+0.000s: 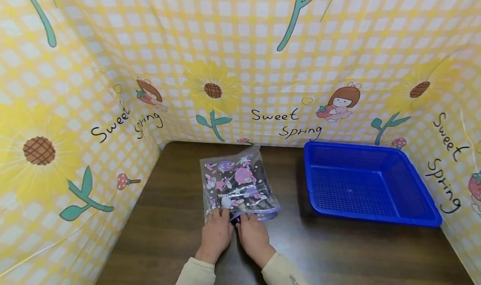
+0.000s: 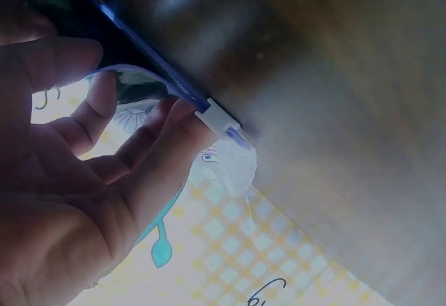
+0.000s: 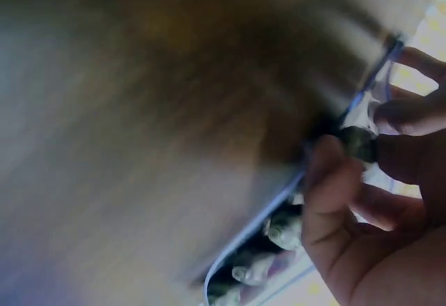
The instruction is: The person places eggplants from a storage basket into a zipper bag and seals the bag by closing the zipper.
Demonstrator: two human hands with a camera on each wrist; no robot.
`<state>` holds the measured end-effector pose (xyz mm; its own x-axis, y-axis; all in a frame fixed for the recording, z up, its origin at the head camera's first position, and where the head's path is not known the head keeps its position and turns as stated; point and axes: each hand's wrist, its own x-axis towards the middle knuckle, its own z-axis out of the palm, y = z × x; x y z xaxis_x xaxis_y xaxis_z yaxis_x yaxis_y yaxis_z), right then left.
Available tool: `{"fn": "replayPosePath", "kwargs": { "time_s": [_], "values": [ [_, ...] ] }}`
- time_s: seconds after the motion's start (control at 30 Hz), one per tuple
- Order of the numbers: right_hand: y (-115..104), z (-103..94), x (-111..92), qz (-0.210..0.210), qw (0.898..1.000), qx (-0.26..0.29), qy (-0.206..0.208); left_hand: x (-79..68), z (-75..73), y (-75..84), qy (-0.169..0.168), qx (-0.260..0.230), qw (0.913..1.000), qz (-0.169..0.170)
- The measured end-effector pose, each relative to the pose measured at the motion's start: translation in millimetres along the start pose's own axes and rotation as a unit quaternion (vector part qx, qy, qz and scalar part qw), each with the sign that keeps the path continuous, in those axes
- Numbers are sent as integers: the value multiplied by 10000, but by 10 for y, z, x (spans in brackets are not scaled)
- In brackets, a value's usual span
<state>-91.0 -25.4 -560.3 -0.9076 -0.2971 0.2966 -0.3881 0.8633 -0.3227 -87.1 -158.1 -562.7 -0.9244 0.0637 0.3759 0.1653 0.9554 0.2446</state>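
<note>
A clear zip bag [image 1: 233, 185] printed with pink and purple cartoon figures lies on the table, something dark inside it. Its purple zip edge [image 1: 259, 213] faces the person, and the mouth gapes. My left hand [image 1: 217, 234] grips the left part of that edge; in the left wrist view a fingertip presses by the white slider [image 2: 220, 119] at the end of the zip. Close beside it, my right hand [image 1: 254, 235] pinches the mouth's rim near the middle. In the right wrist view the parted zip edge [image 3: 261, 215] runs away from the curled fingers [image 3: 334, 187].
To the right stands a blue plastic basket [image 1: 375, 219] with a perforated bottom. Yellow checked cloth [image 1: 248, 68] with flowers and lettering walls the brown wooden table [image 1: 165, 226] at the back and both sides.
</note>
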Motion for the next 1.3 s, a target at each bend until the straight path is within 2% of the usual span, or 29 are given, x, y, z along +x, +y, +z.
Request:
{"fn": "replayPosePath", "kwargs": {
  "time_s": [0.17,0.37,0.47,0.67,0.73,0.97,1.03,1.3],
  "values": [
    [-14,65,76,301,9995,-100,-31,-3,28,9,161,31,9998,134],
    [60,-34,106,548,9958,-82,-733,20,26,29,182,23,9995,268],
    [89,-93,100,398,9954,-96,-864,37,10,27,293,59,9989,355],
    [57,-49,89,-222,9968,-480,-593,36,22,-9,483,88,9980,411],
    [25,-15,100,-312,9964,-505,-602,34,23,-20,416,59,9984,377],
    [-34,79,236,-314,9922,-234,-1186,30,-17,-22,50,-52,9998,185],
    [-32,98,270,-358,9918,-298,-1189,26,-25,-23,-21,-82,9998,159],
    [-49,179,328,9,9897,-485,-1348,23,-25,-36,38,-167,9997,175]
  ]
}}
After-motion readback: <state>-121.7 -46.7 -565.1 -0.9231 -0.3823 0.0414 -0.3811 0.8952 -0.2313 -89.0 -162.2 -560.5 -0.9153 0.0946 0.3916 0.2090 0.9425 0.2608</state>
